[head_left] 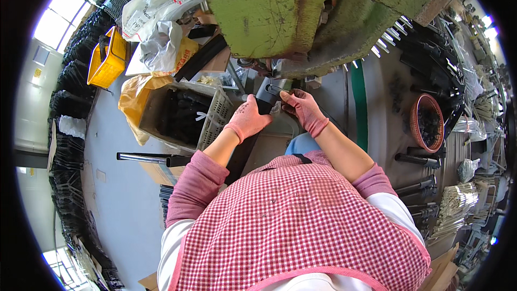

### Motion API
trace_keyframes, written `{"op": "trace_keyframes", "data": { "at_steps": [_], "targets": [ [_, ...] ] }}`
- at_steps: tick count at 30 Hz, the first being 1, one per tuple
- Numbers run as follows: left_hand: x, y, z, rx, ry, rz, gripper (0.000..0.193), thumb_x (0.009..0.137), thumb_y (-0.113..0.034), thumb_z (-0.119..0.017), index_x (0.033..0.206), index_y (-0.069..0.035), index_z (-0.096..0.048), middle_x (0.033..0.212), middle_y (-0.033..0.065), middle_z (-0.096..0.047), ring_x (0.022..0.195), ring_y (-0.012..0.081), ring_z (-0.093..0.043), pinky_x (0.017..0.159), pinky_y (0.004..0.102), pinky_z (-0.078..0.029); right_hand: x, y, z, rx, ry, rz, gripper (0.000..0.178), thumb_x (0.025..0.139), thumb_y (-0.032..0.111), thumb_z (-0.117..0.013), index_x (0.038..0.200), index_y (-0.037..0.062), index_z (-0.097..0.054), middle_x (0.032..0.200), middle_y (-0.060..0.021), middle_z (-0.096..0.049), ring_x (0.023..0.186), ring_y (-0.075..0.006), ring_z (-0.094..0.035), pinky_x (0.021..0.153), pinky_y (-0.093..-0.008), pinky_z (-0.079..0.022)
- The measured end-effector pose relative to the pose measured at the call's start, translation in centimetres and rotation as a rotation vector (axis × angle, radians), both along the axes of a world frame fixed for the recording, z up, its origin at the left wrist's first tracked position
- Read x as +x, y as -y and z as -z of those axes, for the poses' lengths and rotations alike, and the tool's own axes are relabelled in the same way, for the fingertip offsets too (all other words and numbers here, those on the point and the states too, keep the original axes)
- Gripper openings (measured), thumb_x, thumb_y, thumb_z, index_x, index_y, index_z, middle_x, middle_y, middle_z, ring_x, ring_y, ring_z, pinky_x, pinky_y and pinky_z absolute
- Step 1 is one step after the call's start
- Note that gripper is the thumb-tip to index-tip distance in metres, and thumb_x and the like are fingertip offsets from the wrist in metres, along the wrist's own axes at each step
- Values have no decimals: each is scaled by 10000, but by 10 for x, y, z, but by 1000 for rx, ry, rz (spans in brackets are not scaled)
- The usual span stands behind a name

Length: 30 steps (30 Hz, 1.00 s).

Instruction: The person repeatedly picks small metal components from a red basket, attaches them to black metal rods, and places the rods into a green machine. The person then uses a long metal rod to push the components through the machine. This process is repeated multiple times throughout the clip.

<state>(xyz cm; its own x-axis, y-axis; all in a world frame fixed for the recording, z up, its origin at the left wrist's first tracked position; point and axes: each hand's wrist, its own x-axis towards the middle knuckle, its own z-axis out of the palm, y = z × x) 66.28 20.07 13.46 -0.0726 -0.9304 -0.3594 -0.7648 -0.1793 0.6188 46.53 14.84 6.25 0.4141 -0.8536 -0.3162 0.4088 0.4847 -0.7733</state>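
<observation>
My left hand (247, 119), in a pink work glove, is wrapped round a long black tube (264, 102) near its far end. The tube runs back toward my lap, partly hidden by the hand and apron. Beside that end, my right hand (305, 110), also gloved, has thumb and forefinger pinched together on a small dark piece (274, 90) at the tube's tip. Its exact kind is too small to make out. Just beyond both hands stands a worn green machine (258, 21), its lower working part close above the tube's end.
Left of my hands is a pale plastic crate (217, 116) of black parts, with a yellow bag (134, 99) over its edge. A yellow basket (109, 60) stands farther left. On the right are a reddish round basket (414, 124) and stacks of metal rods (455, 207).
</observation>
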Motion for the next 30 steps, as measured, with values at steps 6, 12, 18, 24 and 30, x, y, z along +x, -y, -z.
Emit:
{"op": "trace_keyframes", "data": {
  "at_steps": [6, 12, 18, 24, 30],
  "targets": [
    [1, -2, 10, -57, 3, -45, 655, 757, -334, -703, 1130, 121, -413, 1093, 338, -615, 1070, 444, -607, 911, 437, -481, 2, -1, 2, 22, 71, 13, 163, 894, 201, -728, 892, 66, -637, 865, -7, -666, 793, -103, -625, 703, -271, -478],
    [-3, -2, -6, -38, 31, -30, 748, 737, -293, -724, 1269, 114, -393, 1160, 321, -609, 1158, 422, -584, 972, 413, -462, 11, -7, -6, 10, 54, 65, 190, 892, 171, -726, 902, -2, -646, 885, -71, -684, 767, -161, -649, 656, -300, -494],
    [1, -2, -43, -236, -60, 75, 557, 771, -240, -741, 1130, 66, -445, 986, 264, -633, 902, 396, -635, 788, 437, -502, 15, -12, -33, -163, 319, 153, 213, 892, 144, -735, 963, -8, -604, 898, -29, -615, 848, -148, -642, 778, -314, -567],
    [-43, -69, -8, 216, -486, 228, 577, 724, -162, -805, 1187, 59, -541, 981, 71, -628, 877, 160, -586, 791, 309, -506, -107, -54, -3, 91, 251, 463, 221, 903, 172, -719, 900, 56, -530, 918, -60, -630, 859, -211, -679, 811, -374, -585],
    [-187, -22, 49, 175, -294, 181, 356, 703, -168, -746, 965, 19, -594, 684, 82, -630, 588, 166, -595, 546, 316, -475, -257, -66, 45, -112, -73, 795, 165, 919, 164, -697, 984, 40, -610, 924, -5, -617, 859, -112, -598, 769, -251, -510]
  ]
}}
